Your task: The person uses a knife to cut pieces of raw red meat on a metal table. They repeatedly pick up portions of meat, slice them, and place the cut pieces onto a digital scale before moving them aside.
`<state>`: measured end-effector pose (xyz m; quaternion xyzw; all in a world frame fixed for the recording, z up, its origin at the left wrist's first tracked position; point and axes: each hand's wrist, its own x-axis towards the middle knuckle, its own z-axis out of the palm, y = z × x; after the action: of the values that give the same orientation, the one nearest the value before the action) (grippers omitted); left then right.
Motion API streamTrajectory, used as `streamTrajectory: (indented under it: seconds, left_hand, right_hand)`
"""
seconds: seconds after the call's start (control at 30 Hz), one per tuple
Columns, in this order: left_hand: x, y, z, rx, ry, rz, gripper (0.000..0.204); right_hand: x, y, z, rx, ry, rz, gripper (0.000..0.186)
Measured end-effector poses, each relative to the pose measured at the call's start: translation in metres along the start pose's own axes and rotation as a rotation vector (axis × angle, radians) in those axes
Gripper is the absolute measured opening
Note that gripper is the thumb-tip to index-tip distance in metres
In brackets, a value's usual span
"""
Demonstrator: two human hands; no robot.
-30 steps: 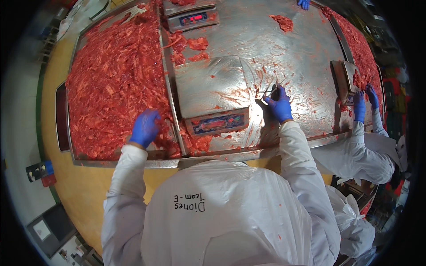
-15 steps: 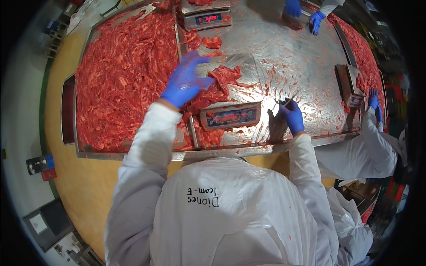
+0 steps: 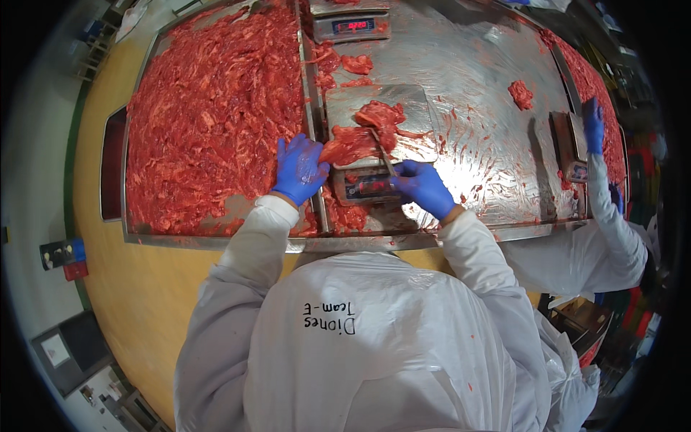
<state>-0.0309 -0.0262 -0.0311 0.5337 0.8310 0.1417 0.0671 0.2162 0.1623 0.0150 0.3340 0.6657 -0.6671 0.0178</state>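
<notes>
The desk is bare metal, smooth and strongly glossy beneath streaky smears; the metal plate of the near scale shows a similar shine, and the slim tool a metallic sheen. The gloved left hand and right hand present smooth, rubber-like surfaces, whereas the meat heap is rough and moistly glossy. The apron appears to be wrinkled, shiny plastic film, the sleeves duller cloth, the floor smooth.
</notes>
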Motion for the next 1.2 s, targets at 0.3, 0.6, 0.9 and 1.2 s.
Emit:
streamTrajectory:
  seconds: [0.3,0.6,0.9,1.2]
  left_hand:
    - [0.007,0.042,-0.063,0.014,-0.241,0.002,0.020]
    - [0.001,0.013,-0.059,-0.127,-0.127,0.040,0.023]
    - [-0.034,-0.009,-0.036,-0.148,-0.363,0.322,0.023]
    - [-0.084,-0.025,-0.008,-0.094,-0.102,-0.085,0.032]
  right_hand:
    - [-0.001,-0.021,0.047,0.736,-0.484,0.147,0.045]
    - [-0.001,-0.013,0.038,0.711,-0.501,0.198,0.032]
    - [0.037,-0.042,0.015,0.816,-0.172,0.053,0.024]
    - [-0.046,0.018,-0.040,0.936,-0.295,-0.228,0.057]
